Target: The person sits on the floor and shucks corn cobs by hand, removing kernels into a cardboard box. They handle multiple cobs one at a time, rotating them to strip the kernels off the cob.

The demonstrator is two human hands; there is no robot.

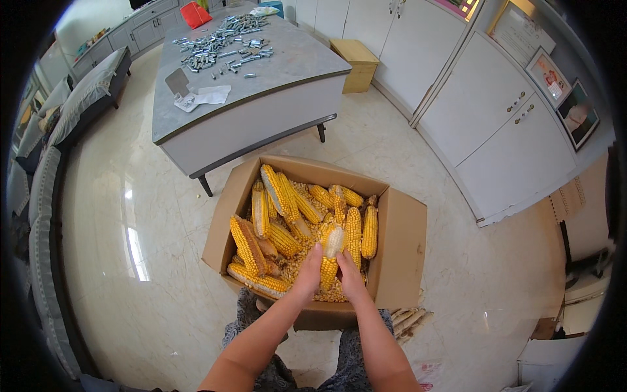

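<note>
Both your hands meet over the near side of the open cardboard box (405, 248) that stands on the pale marble floor (130, 261) right in front of your knees. Your left hand (308, 273) and your right hand (350, 273) close together on one corn cob (332, 251), which stands nearly upright between them: its upper end is already bare and pale, while the lower part down by your fingers is yellow with kernels. So the grip of each hand is closed on that same cob, left fingers wrapped along its left side, right fingers along its right. Under and around your hands lies a bed of loose kernels (302, 191), and whole yellow cobs (261, 209) are stacked across the rest of the box, most of them pointing away from you, some leaning on the left wall. Just outside the box, by its right near corner, a few stripped cobs (408, 320) lie on the floor. Beyond the box stands a grey table (287, 65), well apart from your hands, strewn with small metal parts (222, 46) and a few white sheets of paper (212, 95). White cabinets (509, 130) run along the right, and a small wooden stool (354, 62) sits just beside the table's far right corner.
</note>
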